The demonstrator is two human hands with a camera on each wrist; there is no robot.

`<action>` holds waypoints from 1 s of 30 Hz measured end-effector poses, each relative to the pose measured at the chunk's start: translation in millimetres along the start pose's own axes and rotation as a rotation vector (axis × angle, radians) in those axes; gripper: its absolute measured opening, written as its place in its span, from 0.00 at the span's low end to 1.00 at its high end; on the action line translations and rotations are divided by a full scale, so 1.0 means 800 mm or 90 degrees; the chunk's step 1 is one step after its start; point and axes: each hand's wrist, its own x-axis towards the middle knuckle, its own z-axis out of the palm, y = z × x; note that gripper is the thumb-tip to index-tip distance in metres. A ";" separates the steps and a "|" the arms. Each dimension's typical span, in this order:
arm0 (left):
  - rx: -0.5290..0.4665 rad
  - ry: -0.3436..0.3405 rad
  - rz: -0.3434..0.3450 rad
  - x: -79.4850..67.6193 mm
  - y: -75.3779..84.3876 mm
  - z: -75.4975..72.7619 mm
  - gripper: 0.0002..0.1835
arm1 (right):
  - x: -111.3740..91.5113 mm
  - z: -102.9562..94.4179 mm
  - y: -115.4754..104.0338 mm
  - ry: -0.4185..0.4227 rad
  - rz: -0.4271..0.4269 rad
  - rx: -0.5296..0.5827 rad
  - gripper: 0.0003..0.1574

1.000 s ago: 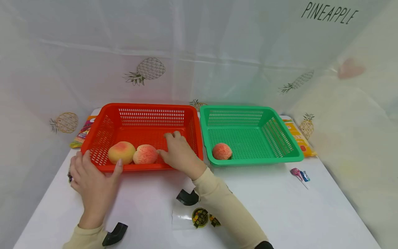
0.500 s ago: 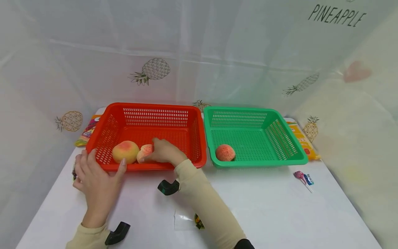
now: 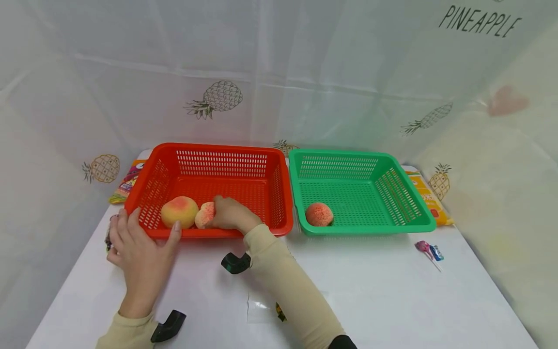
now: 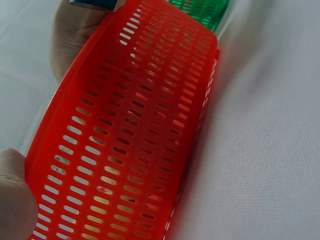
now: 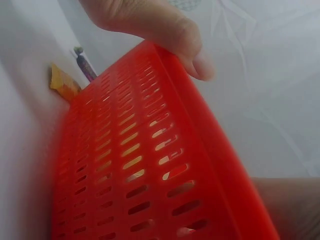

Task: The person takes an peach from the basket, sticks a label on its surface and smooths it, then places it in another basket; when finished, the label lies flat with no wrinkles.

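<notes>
In the head view my right hand (image 3: 231,214) reaches over the front rim of a red plastic basket (image 3: 218,182). Its fingers curl round a small pink-and-cream peach (image 3: 203,215); the fingertips are hidden. A larger yellow-pink peach (image 3: 179,212) lies to its left, touching or nearly so. My left hand (image 3: 141,249) grips the basket's front left corner, thumb over the front rim. The left thumb (image 5: 175,37) also shows hooked over the rim in the right wrist view. In the left wrist view, basket slots (image 4: 125,130) fill the middle, peaches faintly visible through them.
A green basket (image 3: 370,229) stands right beside the red one, with a reddish peach (image 3: 319,214) in its front left corner. Snack packets (image 3: 127,182) lie behind at the left, a yellow packet (image 3: 429,196) at the right. A lollipop (image 3: 427,252) and a clear wrapper (image 3: 260,309) lie in front.
My right hand has moved left inside the red basket and closed round the small peach. The left hand stays at the corner. The whole view has shifted slightly.
</notes>
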 end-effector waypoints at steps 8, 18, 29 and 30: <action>0.001 -0.009 0.005 0.000 0.005 0.005 0.46 | -0.011 -0.010 0.007 0.055 0.007 0.006 0.51; -0.005 -0.015 0.001 0.001 0.006 0.009 0.46 | -0.101 -0.075 0.042 0.254 -0.088 0.122 0.47; -0.020 -0.021 -0.024 0.002 0.001 0.004 0.45 | -0.223 -0.073 0.127 0.304 -0.227 0.083 0.41; -0.021 -0.019 -0.024 0.002 0.001 0.004 0.45 | -0.227 -0.068 0.135 0.302 -0.228 0.072 0.41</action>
